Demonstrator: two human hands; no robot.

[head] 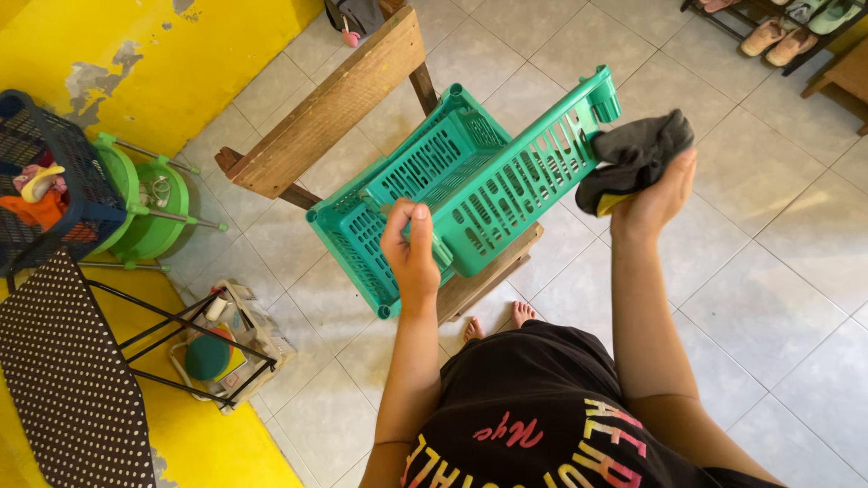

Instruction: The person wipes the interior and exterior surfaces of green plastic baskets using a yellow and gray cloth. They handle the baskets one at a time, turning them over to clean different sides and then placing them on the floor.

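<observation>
Pale grey floor tiles fill most of the view, meeting a yellow wall with flaking paint at the upper left. Over a rough wooden bench, the person's left hand is closed around the rim of a teal plastic basket, thumb up on the outside wall, holding it tilted so its slotted side faces the camera and its open top points away toward the bench. The right hand is curled around a bunched dark grey cloth with a bit of yellow showing underneath; the cloth touches the basket's upper right corner near the handle slot. Bare toes show on the tiles just below the basket. At the left, a dark blue basket of clothes sits beside a green plastic stool frame, and a black dotted board on a wire stand stands over them. Sandals rest on a rack at the upper right.
</observation>
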